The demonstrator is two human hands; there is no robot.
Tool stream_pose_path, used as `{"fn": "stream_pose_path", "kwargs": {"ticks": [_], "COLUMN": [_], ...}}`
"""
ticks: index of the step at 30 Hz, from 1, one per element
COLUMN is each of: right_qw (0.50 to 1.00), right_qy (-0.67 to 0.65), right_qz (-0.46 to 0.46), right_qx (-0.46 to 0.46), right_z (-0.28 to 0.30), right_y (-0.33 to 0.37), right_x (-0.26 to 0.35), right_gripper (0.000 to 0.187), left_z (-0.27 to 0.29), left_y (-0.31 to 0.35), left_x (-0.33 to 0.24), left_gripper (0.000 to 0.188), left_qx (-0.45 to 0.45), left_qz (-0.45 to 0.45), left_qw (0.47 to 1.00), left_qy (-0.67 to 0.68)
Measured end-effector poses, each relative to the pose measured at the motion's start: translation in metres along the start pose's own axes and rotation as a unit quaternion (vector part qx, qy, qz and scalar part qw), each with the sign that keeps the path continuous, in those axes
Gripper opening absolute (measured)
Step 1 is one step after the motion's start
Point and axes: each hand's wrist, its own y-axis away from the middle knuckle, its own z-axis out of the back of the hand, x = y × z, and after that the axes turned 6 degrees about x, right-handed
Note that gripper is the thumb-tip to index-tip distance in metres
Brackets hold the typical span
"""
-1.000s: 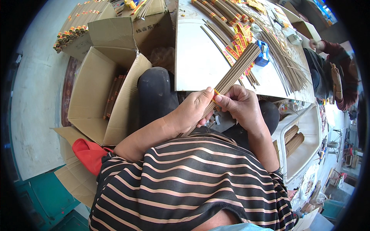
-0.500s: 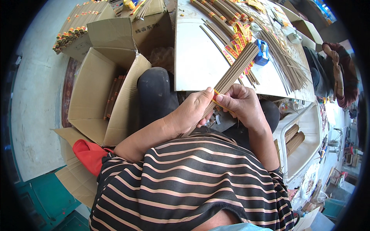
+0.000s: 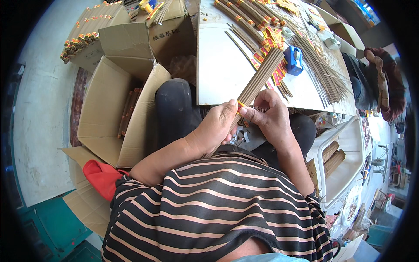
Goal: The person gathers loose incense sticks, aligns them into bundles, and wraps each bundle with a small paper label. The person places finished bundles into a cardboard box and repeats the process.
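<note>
A bundle of brown incense sticks slants up over my lap toward the table edge. My left hand is closed round its lower half, thumb lying along the sticks. A red and yellow paper band wraps the bundle just above that thumb. My right hand pinches at the band, its thumb pressed to it and its other fingers curled. The band's far side is hidden by the bundle and fingers. Beyond the bundle's top stands a blue tape dispenser, with loose red and yellow paper bands beside it.
Loose incense sticks lie across the white table. An open carton with banded bundles stands at left. More bundles are stacked far left. A white tub holds bundles at right. Another person's hand shows far right.
The bundle and both hands have shifted slightly left. My right fingers have lifted and curled differently, while the thumb stays at the band. The left hand keeps its hold.
</note>
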Motion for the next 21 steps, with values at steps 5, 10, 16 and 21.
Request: {"fn": "stream_pose_path", "kwargs": {"ticks": [5,10,16,21], "right_qw": [0.979,0.969,0.965,0.947], "right_qy": [0.048,-0.042,-0.089,-0.239], "right_qz": [-0.182,-0.21,-0.214,-0.186], "right_qx": [0.078,0.126,0.122,0.105], "right_z": [0.006,0.006,-0.003,-0.01], "right_y": [0.002,0.006,0.01,0.019], "right_x": [0.033,0.033,0.029,0.022], "right_gripper": [0.03,0.027,0.029,0.028], "left_z": [-0.002,-0.006,-0.008,-0.006], "left_y": [0.001,0.001,-0.002,-0.004], "left_x": [0.001,0.001,0.007,0.018], "left_gripper": [0.044,0.047,0.052,0.054], "left_qx": [-0.029,-0.07,-0.104,-0.121], "left_qz": [-0.014,-0.034,-0.085,-0.187], "left_qw": [0.999,0.986,0.966,0.935], "left_qy": [-0.044,-0.145,-0.219,-0.278]}}
